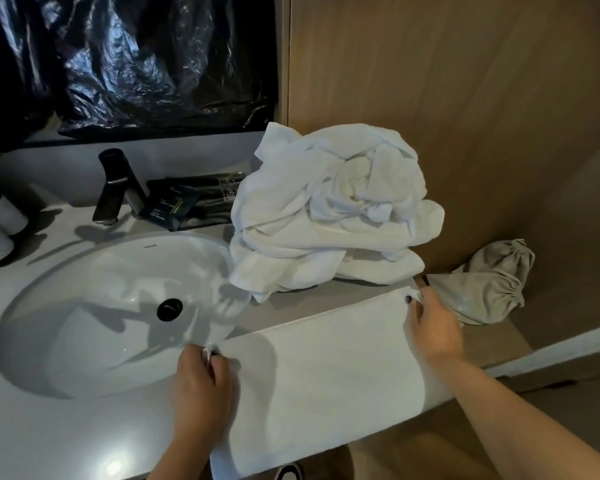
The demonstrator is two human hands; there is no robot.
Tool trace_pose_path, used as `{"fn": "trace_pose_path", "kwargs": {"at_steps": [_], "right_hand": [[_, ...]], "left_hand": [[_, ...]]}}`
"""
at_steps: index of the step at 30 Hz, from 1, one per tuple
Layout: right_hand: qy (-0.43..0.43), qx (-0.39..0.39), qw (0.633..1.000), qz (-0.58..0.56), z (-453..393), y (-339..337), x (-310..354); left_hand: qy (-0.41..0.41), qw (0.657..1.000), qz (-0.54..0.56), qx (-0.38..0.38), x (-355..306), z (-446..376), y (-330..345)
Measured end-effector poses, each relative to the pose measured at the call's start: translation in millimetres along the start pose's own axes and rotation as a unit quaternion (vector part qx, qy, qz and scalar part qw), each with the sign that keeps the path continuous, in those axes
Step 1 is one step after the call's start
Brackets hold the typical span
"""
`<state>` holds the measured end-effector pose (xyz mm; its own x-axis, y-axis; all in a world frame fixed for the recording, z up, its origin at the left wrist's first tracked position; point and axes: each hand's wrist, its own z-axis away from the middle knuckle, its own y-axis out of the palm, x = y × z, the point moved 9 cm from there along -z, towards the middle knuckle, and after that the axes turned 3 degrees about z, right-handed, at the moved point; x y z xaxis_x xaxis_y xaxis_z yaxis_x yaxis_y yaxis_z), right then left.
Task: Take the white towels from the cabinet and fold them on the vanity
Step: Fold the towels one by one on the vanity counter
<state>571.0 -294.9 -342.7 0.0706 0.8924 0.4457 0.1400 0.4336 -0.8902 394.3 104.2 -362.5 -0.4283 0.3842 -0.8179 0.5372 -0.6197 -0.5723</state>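
A white towel (329,372) lies spread flat on the vanity top (66,434), its near part hanging over the front edge. My left hand (201,386) pinches the towel's far left corner beside the basin. My right hand (433,327) pinches the far right corner. Behind the flat towel, a crumpled heap of white towels (329,209) sits against the wooden wall.
An oval white basin (94,306) with a black drain fills the left of the vanity. A dark tap (113,187) and dark packets (187,199) stand behind it. A grey drawstring bag (489,282) lies on a lower wooden shelf at right. Black plastic sheet (129,60) covers the wall.
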Motion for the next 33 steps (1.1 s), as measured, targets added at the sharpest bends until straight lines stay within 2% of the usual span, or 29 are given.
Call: {"fn": "trace_pose_path", "kwargs": {"at_steps": [4,10,17,20,22,24,26,29,31,33], "right_hand": [[0.005,-0.017,0.998,0.052,-6,2,11],[0.025,-0.020,0.997,0.072,-11,9,13],[0.057,-0.015,0.996,0.072,-16,11,7],[0.081,-0.014,0.996,0.047,-19,10,0],[0.081,-0.014,0.996,0.040,-20,9,-3],[0.077,-0.011,0.996,0.038,-21,10,-5],[0.080,-0.011,0.996,0.040,-23,11,-8],[0.102,-0.013,0.994,0.038,-27,11,-15],[0.112,-0.005,0.993,0.036,-29,10,-21],[0.115,0.003,0.993,0.037,-32,6,-23]], "left_hand": [[0.028,0.999,-0.016,0.009,-8,-7,1],[0.091,0.995,-0.045,0.023,-28,-23,5],[0.052,0.989,-0.127,0.059,-23,-42,19],[0.049,0.984,-0.168,0.042,-25,-39,17],[0.086,0.967,-0.239,0.014,-33,-31,14],[0.157,0.954,-0.255,0.004,-54,-12,20],[0.247,0.937,-0.235,0.081,-75,17,48],[0.306,0.863,-0.311,0.255,-73,56,103],[0.303,0.834,-0.356,0.294,-65,64,119],[0.304,0.825,-0.375,0.294,-65,64,123]]}}
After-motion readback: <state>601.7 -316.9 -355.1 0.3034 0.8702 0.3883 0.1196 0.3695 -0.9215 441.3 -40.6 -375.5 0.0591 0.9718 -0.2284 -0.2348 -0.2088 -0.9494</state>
